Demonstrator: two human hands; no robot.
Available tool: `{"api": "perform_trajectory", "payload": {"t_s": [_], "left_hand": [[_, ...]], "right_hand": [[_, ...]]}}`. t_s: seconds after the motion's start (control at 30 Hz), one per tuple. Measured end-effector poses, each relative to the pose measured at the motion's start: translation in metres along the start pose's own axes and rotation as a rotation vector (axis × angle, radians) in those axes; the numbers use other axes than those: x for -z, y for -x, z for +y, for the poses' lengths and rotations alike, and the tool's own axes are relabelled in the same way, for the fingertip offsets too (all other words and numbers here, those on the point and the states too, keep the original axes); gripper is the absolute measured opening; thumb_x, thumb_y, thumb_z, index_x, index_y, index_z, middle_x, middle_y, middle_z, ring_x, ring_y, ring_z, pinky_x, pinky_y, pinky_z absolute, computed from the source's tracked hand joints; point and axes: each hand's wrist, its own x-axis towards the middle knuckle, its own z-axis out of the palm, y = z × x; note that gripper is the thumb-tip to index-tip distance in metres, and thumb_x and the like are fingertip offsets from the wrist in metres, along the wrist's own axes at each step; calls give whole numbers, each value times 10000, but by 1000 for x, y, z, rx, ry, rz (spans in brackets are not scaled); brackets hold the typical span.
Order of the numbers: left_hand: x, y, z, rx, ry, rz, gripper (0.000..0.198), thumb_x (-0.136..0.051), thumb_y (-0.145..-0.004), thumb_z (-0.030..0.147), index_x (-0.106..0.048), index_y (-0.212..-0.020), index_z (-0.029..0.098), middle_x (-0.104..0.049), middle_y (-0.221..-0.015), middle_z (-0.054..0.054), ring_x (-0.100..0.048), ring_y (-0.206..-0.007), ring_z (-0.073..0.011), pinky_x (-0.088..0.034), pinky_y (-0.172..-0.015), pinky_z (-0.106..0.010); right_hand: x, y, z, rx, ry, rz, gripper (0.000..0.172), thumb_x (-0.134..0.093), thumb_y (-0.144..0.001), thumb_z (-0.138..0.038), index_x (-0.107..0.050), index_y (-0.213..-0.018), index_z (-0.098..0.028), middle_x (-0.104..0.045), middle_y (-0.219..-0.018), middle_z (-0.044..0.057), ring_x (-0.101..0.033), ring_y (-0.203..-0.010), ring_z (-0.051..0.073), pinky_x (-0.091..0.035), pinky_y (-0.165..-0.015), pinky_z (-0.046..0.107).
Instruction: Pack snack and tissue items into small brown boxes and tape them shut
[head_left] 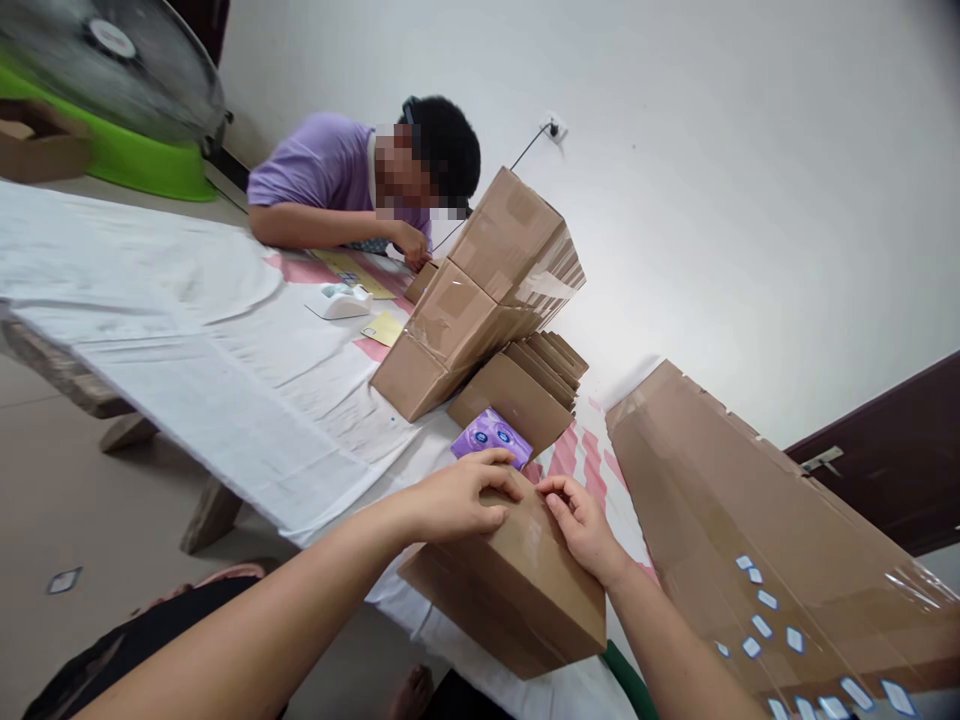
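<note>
A closed brown cardboard box [517, 600] sits tilted in view at the near edge of the cloth-covered table. My left hand [469, 497] rests over its upper face, fingers curved and thumb apart, with nothing seen in its grasp. On the same face, my right hand [581, 525] touches near the far edge with thumb and fingertips drawn together. Whatever may be between those fingertips is too small to make out. Just beyond the box lies a purple tissue pack [493, 437].
Taped boxes [450, 315] are stacked beyond, beside folded cardboard [517, 395]. A tape dispenser [341, 300] stands on the white cloth [187, 350]. Another person [322, 180] works across the table. A large cardboard panel [720, 500] with small stickers is at right; a fan [112, 70] stands far left.
</note>
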Motion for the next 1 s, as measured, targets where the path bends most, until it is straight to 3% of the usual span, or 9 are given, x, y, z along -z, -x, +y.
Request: {"api": "perform_trajectory", "payload": {"t_s": [0.43, 0.6, 0.8, 1.0], "left_hand": [[-1, -2, -4, -17, -5, -2, 390, -561, -704, 200, -699, -1065, 252, -396, -1494, -58, -364, -1377, -264, -324, -1111, -366], [0, -1, -2, -17, -14, -7, 404, -550, -701, 198, -697, -1075, 243, -391, -1498, -68, -362, -1379, -270, -318, -1115, -373], [0, -1, -1, -9, -10, -4, 411, -552, -689, 185, -701, -1067, 247, -415, -1483, -49, -363, -1380, -266, -324, -1113, -345], [0, -1, -2, -17, -16, 0, 397, -555, -690, 193, -706, -1053, 249, -414, -1486, -37, -375, -1371, -274, -330, -1111, -345]], "right_hand": [[-1, 0, 2, 31, 4, 12, 173, -458, -903, -314, -593, -877, -208, -648, -949, 63, -609, -931, 200, -474, -849, 348], [-1, 2, 1, -30, 4, 29, 186, -459, -905, -315, -595, -979, -212, -660, -966, 62, -617, -917, 202, -484, -829, 348], [-2, 1, 3, 30, -9, 22, 187, -454, -912, -328, -597, -880, -213, -656, -964, 63, -610, -952, 204, -469, -877, 357], [-2, 3, -1, -50, 32, 44, 185, -497, -884, -313, -612, -982, -206, -673, -973, 64, -631, -888, 197, -502, -793, 332]]}}
